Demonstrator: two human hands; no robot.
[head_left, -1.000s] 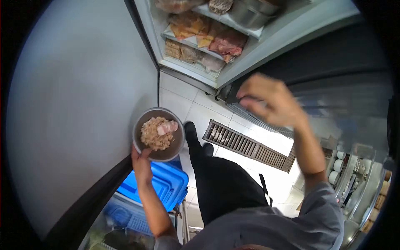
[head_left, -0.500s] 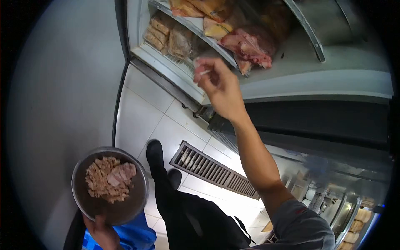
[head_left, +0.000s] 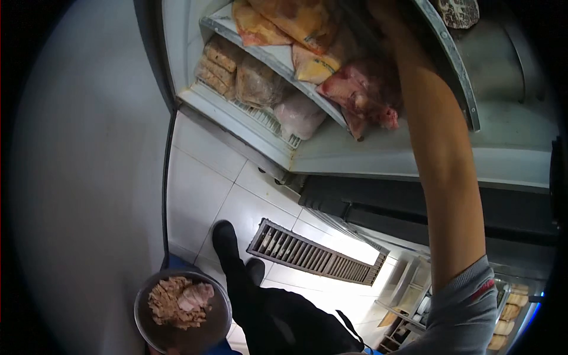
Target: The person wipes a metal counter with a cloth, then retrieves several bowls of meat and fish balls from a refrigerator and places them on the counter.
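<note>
At the lower left, my left hand (head_left: pixel 170 350) grips the near rim of a round metal bowl (head_left: pixel 144 316); only a little of the hand shows. Shredded, pale cooked meat (head_left: pixel 168 302) lies in the bowl, with a pinkish chunk of meat (head_left: pixel 196 296) on top. My right arm reaches up into an open upright fridge, above a shelf (head_left: pixel 266 53). The right hand fades into shadow at the top edge, so its fingers are hidden. Nearest to that arm is a bag of raw red meat (head_left: pixel 361 94), with bagged yellowish meat (head_left: pixel 305 23) beside it.
Below the shelf, wrapped brown blocks (head_left: pixel 219 65) and a pale bag (head_left: pixel 299 115) rest on a white rack (head_left: pixel 260 115). Another metal-edged shelf (head_left: pixel 452 59) is right of my arm. The fridge door (head_left: pixel 89 148) stands at left; a drain grate (head_left: pixel 313 251) crosses the tiled floor.
My right hand has moved from the lower fridge opening up and deeper inside, above the shelf. The bowl has shifted down and slightly right in view. The pale bag on the rack now shows.
</note>
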